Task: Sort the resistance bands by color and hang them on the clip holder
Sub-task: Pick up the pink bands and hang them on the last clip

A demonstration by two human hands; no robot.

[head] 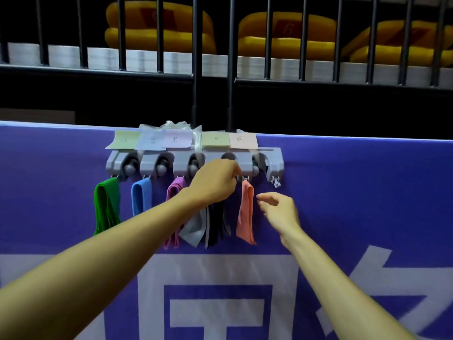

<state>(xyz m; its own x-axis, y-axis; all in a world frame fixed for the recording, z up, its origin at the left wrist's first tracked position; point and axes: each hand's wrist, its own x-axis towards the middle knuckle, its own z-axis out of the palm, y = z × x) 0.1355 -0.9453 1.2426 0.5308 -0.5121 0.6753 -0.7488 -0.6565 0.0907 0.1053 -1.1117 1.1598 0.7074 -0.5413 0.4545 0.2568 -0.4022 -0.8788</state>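
Note:
A grey clip holder is fixed to a purple banner, with coloured paper labels above its clips. Green, blue, purple and pink resistance bands hang from its hooks. My left hand is curled at the fourth hook and holds the tops of the grey and black bands hanging below it. My right hand hovers just right of the pink band, fingers loosely bent, holding nothing.
The purple banner with white characters covers the wall below. Black metal railing rises behind the holder, with yellow pads stacked on a shelf beyond it. One spare hook hangs bare at the holder's right end.

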